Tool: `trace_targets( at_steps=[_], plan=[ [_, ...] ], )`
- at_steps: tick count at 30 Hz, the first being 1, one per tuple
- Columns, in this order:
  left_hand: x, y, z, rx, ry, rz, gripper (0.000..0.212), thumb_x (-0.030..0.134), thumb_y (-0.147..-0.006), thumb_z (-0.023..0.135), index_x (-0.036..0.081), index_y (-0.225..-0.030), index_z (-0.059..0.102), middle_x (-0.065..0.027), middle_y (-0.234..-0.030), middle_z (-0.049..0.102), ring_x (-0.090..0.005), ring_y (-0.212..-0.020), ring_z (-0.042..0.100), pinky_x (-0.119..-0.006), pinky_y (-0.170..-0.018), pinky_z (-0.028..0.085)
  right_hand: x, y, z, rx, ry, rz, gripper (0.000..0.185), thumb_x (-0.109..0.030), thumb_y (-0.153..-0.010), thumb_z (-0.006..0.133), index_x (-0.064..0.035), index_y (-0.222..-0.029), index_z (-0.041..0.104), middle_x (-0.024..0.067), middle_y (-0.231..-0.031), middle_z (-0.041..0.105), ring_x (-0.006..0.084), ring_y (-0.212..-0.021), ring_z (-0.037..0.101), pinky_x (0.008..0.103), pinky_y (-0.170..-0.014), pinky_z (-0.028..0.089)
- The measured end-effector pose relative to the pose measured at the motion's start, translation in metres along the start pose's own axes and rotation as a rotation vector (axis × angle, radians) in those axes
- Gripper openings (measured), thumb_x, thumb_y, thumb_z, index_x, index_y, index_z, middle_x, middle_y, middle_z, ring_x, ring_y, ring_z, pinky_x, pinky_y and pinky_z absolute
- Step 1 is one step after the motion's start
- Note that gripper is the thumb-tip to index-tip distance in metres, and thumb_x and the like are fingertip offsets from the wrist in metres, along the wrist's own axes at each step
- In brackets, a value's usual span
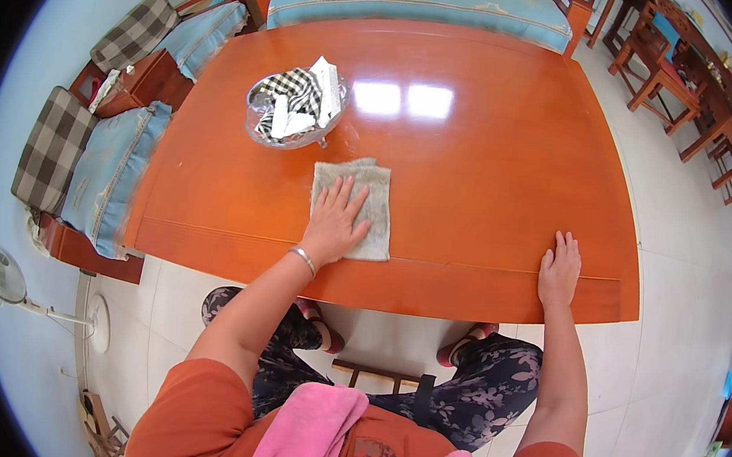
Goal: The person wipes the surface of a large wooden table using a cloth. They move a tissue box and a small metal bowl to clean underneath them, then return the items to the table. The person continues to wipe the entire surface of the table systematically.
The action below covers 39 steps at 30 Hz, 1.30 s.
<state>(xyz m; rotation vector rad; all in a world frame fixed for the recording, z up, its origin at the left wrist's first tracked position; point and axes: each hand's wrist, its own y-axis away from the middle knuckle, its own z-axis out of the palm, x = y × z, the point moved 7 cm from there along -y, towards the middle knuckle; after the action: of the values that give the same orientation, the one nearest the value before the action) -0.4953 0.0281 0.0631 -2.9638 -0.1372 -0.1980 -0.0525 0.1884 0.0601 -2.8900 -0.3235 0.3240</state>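
My left hand [335, 220] lies flat on a folded grey-beige cloth [377, 213], its fingers spread and a bracelet at the wrist. Beneath the cloth is a glossy orange-brown wooden table [493, 194]. Near the table's right front corner, my right hand [560, 270] rests palm down on the wood with nothing in it. Beyond the cloth, to the left, stands a clear bowl [276, 136]. Inside it are a black-and-white checked cloth [297, 87] and several white paper or packet pieces [329, 91].
A sofa with a light blue cover [418, 1] stands behind the table. Armchairs with blue seat cushions [113, 167] line the left side, near a white standing fan [3, 272]. Wooden chairs [663, 75] stand at the far right on a tiled floor [679, 308].
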Motion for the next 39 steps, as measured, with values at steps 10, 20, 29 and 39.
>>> trace_targets(
  at_steps=[10,20,29,39],
  plan=[
    [0.042,0.091,-0.021,-0.055,0.041,0.003,0.071,0.041,-0.097,0.055,0.011,-0.158,0.035,-0.0245,-0.164,0.026,-0.0429,-0.153,0.02,-0.054,-0.124,0.015,0.002,-0.001,0.003,-0.009,0.02,0.012,0.048,-0.026,-0.104,0.045,-0.0103,-0.149,0.048,0.0133,-0.159,0.041,0.0314,-0.149,0.033,0.0464,-0.123,0.025],
    [0.187,0.006,0.017,-0.101,0.194,0.275,0.072,0.045,-0.097,0.052,0.007,-0.157,0.036,-0.0262,-0.165,0.022,-0.0417,-0.155,0.015,-0.053,-0.125,0.012,0.003,0.0,0.004,0.006,0.012,0.003,0.047,-0.027,-0.103,0.047,-0.0095,-0.147,0.05,0.0143,-0.158,0.042,0.0324,-0.148,0.035,0.0465,-0.123,0.026],
    [0.268,-0.012,0.035,-0.067,0.338,0.469,0.071,0.046,-0.096,0.054,0.008,-0.154,0.04,-0.025,-0.163,0.028,-0.0411,-0.154,0.02,-0.054,-0.125,0.013,0.001,-0.001,0.002,0.013,-0.029,-0.007,0.047,-0.024,-0.102,0.05,-0.0083,-0.146,0.052,0.0159,-0.157,0.043,0.0341,-0.147,0.036,0.0465,-0.122,0.027],
    [0.114,0.036,0.002,-0.135,0.212,0.249,0.073,0.047,-0.098,0.053,0.013,-0.159,0.034,-0.0208,-0.167,0.022,-0.0364,-0.156,0.014,-0.05,-0.127,0.011,0.001,-0.001,-0.004,-0.004,-0.013,-0.019,0.047,-0.022,-0.103,0.048,-0.0082,-0.148,0.049,0.0159,-0.158,0.042,0.0341,-0.147,0.036,0.0457,-0.122,0.028]
  ],
)
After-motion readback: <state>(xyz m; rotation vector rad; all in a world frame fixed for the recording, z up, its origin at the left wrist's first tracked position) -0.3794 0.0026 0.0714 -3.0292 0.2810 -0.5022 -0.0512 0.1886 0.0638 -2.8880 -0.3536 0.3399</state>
